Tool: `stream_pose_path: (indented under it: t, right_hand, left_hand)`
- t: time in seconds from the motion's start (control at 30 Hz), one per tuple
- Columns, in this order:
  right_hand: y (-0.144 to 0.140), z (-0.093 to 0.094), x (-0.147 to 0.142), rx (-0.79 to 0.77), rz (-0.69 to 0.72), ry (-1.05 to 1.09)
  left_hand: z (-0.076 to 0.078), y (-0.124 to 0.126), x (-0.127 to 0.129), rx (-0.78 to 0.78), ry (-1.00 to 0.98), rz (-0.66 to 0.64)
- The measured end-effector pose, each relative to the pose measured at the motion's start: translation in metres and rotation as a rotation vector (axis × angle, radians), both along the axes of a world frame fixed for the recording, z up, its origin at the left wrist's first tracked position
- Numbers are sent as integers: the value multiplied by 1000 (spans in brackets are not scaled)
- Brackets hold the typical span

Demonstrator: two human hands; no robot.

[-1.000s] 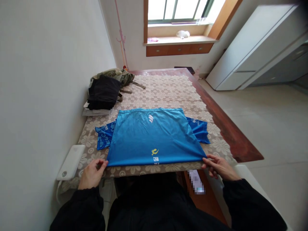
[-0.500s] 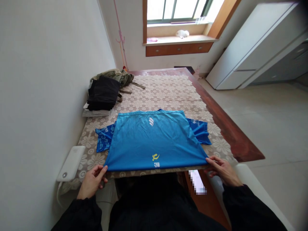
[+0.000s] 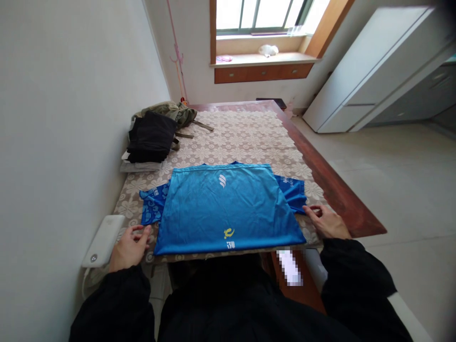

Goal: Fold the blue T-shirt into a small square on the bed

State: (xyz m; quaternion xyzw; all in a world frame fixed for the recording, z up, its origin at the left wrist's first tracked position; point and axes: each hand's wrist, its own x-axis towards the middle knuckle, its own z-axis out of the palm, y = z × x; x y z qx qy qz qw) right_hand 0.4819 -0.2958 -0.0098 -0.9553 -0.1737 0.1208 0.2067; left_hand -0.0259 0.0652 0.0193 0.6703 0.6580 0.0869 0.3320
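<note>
A blue T-shirt [image 3: 228, 204] lies folded on the table, its hem turned up toward the far side. White and yellow prints show on the body, and both short sleeves stick out at the sides. My left hand [image 3: 131, 244] hovers by the shirt's near left corner, just below the left sleeve [image 3: 153, 202]. Its fingers are loosely bent and apart, with nothing in them. Beside the edge of the right sleeve [image 3: 294, 192] is my right hand [image 3: 328, 221], thumb and fingers parted. Whether its fingertips touch the sleeve is hard to see.
A patterned cloth [image 3: 245, 133] covers the wooden table [image 3: 342, 199]. Folded dark clothes [image 3: 151, 137] and an olive bag [image 3: 171, 112] sit against the left wall. A white power strip or charger [image 3: 104, 240] lies at left. A blurred phone screen [image 3: 290, 268] shows below the table edge.
Both hands have let go of the shirt's near corners. They have moved outward and away from me, toward the sleeves. The shirt's near edge lies slacker.
</note>
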Motion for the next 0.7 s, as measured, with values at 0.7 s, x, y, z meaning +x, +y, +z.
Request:
stream_pose_path:
  t: [0.7]
  right_hand:
    - [16, -17, 4, 266, 92, 3]
  left_hand:
    - [-3, 18, 25, 275, 146, -63]
